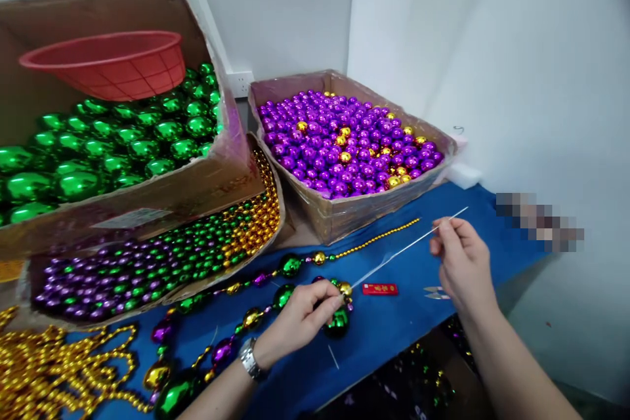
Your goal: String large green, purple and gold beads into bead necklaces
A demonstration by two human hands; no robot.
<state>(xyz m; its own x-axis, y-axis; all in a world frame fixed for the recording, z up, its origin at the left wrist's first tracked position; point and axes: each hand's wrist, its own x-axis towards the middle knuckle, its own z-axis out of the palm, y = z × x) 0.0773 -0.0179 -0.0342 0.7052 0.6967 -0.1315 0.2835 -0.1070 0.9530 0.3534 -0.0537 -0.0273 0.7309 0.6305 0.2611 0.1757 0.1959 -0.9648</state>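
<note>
A thin white string (394,256) runs taut in a slant between my two hands. My left hand (308,312), with a metal watch on its wrist, pinches its lower end next to a cluster of beads. My right hand (462,259) is raised to the right, its thumb and forefinger closed on the string, whose tip sticks out past the fingers. Under and beside the left fingers lies a big green bead (338,320). A strand of green, purple and gold beads (253,318) trails left from there across the blue tabletop.
A red box (380,289) and small metal snips (437,293) lie on the blue table (374,328). Behind stand cartons of purple balls (339,138) and green balls (142,144), the latter with a red basket (108,65). Gold bead chains (54,367) are heaped at left.
</note>
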